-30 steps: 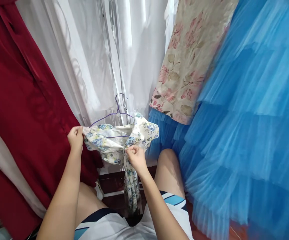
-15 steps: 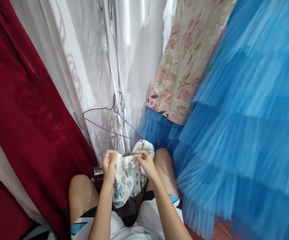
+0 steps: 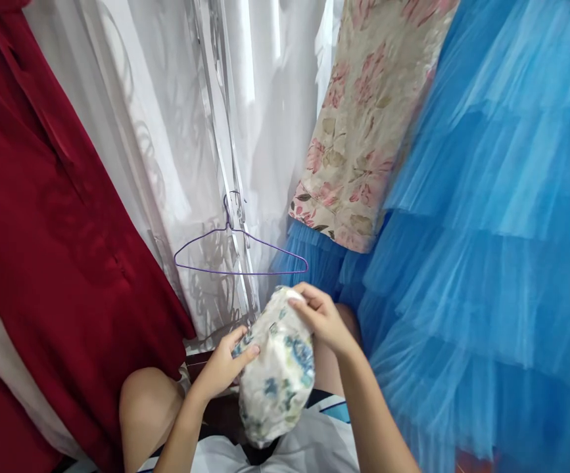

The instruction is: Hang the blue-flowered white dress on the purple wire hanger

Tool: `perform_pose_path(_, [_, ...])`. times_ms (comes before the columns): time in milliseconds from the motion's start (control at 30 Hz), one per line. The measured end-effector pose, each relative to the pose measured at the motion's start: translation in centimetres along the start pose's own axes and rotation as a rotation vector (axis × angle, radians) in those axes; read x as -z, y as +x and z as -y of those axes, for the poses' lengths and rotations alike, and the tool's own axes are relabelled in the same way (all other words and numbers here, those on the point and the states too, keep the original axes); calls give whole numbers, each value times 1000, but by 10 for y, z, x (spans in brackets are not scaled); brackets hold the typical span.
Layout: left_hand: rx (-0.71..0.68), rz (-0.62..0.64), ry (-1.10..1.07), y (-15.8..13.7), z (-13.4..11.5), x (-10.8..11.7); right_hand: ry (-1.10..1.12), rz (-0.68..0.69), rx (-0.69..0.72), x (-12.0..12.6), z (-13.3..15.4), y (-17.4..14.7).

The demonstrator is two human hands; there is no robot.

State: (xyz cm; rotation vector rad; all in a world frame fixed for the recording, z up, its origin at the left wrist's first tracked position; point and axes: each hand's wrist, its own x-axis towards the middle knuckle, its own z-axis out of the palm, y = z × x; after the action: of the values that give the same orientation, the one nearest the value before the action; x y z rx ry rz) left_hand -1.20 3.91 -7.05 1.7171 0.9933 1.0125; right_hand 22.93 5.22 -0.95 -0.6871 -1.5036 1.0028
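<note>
A white cloth garment (image 3: pixel 279 374) with blue and green flowers is bunched up in front of my lap; its kind does not show. My left hand (image 3: pixel 228 361) grips its left edge between thumb and fingers. At its upper right, my right hand (image 3: pixel 321 315) pinches the fabric. Just above the cloth, a purple wire hanger (image 3: pixel 240 271) hangs bare by its hook from a white metal frame (image 3: pixel 215 105).
Long red fabric (image 3: pixel 68 217) hangs on the left, with white curtains (image 3: pixel 275 125) behind the frame. On the right hang a cream floral garment (image 3: pixel 348 151) and a tiered blue tulle dress (image 3: pixel 501 249). My bent knees flank the cloth.
The floral cloth has been turned and lifted toward the right, now bunched between both hands. My right hand moved up and right. The hanger has swung from slanted to nearly level.
</note>
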Motion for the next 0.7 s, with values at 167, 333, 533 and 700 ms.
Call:
perform_pose_path(167, [-12,-42,352,-17,-12,12,-257,-258,255,63,20,67])
perform_pose_path(333, [-143,-97,223,-9,-46,15,-208,-47,35,59,12,172])
perform_pose_path(533, [-144,-275,-30,-2,-61,18,-398,194,-251,25,14,179])
perform_pose_path(700, [-117,-306,-101,3,-61,16,-480,393,-114,14,30,135])
